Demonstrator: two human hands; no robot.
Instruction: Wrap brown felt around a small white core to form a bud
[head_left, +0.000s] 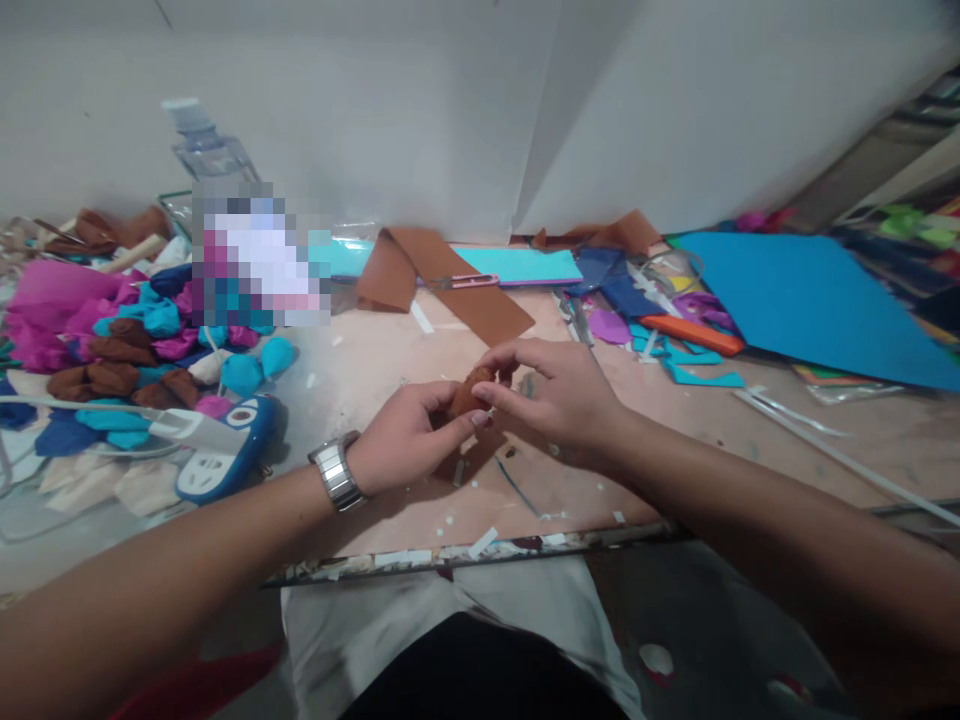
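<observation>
A small scrunched piece of brown crepe paper (466, 392) sits between my two hands, just above the table. My left hand (409, 430), with a metal watch at the wrist, pinches it from the left with thumb and fingers. From the right, my right hand (555, 400) grips the same piece, its thumb and fingertips curled over it. Part of the paper is hidden under the fingers. Beyond the hands lies a folded brown crepe strip (480, 300), with pink-handled thread snips (472, 282) resting across it.
At left, crumpled coloured paper bundles (120, 350) are heaped beside a blue power bank (229, 450) with a cable. A clear bottle (210, 150) stands behind. Right of the hands are an orange cutter (694, 335), a blue sheet (817, 300) and a white stick (847, 455).
</observation>
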